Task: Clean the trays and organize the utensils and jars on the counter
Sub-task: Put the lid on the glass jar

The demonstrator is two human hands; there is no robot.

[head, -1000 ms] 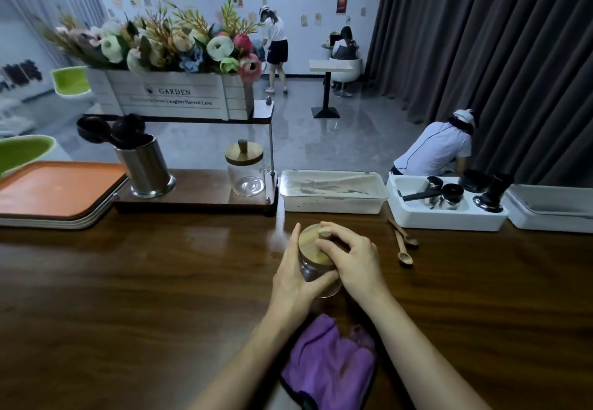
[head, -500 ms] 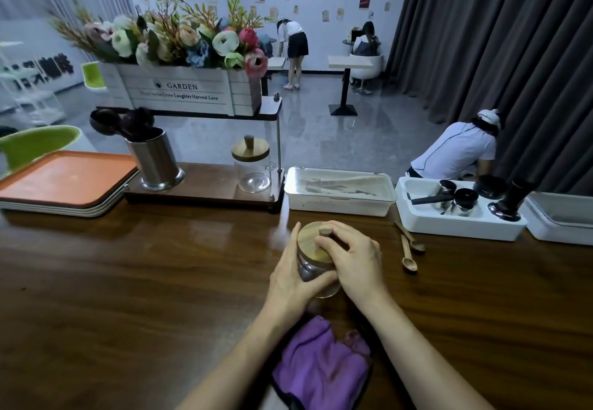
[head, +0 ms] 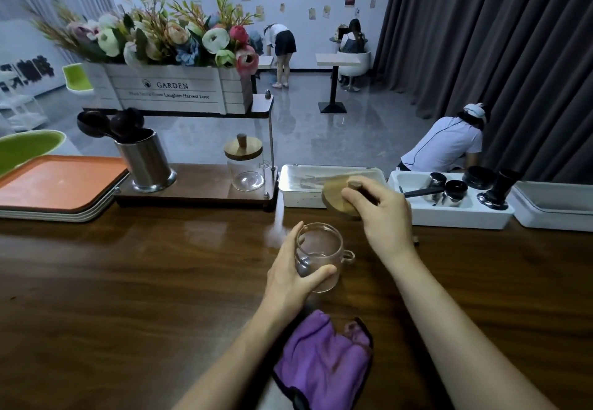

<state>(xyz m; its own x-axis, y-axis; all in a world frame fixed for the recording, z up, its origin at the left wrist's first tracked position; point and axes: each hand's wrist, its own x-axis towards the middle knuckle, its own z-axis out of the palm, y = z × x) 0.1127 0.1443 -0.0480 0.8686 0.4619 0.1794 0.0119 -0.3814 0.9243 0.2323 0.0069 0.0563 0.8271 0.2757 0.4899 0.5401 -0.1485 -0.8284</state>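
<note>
Evidently mid jar-cleaning, the left hand gripped the clear glass jar while the right hand pinched its round wooden lid aloft; wiping inside appeared due next.

the white wooden flower box on the shelf bears "garden" beside a small round emblem, and beneath it a smaller line, "plant smile grow laughter harvest love". the wall posters' print is too small to read.
</note>
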